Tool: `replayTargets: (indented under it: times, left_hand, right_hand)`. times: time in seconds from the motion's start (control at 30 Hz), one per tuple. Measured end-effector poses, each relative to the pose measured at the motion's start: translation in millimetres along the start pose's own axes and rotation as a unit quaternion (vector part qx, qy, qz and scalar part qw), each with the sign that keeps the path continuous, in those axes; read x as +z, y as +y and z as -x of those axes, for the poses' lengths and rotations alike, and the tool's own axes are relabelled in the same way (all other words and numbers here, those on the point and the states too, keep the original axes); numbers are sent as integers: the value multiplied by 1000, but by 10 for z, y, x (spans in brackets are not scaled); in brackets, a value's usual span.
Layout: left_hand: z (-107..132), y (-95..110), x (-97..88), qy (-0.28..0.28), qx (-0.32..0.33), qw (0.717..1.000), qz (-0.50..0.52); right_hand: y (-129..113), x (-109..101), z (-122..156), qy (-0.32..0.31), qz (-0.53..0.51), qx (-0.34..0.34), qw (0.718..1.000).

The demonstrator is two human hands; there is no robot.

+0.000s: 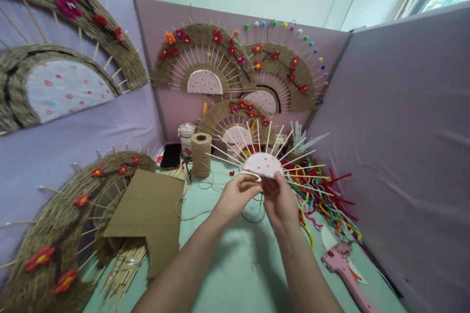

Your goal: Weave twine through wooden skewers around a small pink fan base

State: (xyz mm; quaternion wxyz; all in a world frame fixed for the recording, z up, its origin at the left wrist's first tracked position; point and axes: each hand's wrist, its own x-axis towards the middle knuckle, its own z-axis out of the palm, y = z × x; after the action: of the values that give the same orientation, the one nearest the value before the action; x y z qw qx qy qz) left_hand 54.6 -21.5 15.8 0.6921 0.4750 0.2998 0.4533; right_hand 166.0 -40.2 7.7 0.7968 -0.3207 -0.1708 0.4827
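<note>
A half-round piece covered in white cloth with pink-red spots [263,164] is held up above the table, with thin wooden sticks [291,143] fanning out from its curved edge. My right hand [282,203] grips it at the lower right, thumb on the front and fingers behind. My left hand [238,194] is closed by the lower left edge, thumb and fingers drawn together; what lies between them is too small to make out. Loose twine [196,217] runs over the table towards my left wrist. Beneath the hands, a clear round object [253,212] is partly hidden.
A twine spool [201,156], a lidded jar [187,139] and a phone [171,155] stand or lie at back left. Cardboard [161,225] covers part of a stick bundle [127,266]. Pipe cleaners [319,190] and a pink glue gun [345,271] lie right. Finished fans [205,49] line the partitions.
</note>
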Motion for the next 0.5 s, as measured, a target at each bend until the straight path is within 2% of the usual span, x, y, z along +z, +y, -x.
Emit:
replayTargets:
  times: [0.13,0.27,0.5]
  left_hand:
    - [-22,25,-24,29,28,999,-20]
    - [-27,78,-31,73,21,997,12]
    - [-65,41,-67,92,-4,991,98]
  right_hand:
    - [-47,-108,-42,17,-27,44,999]
    - [-28,-206,-53,13,-30,71,997]
    - [55,-175,10,-10,-17,70,997]
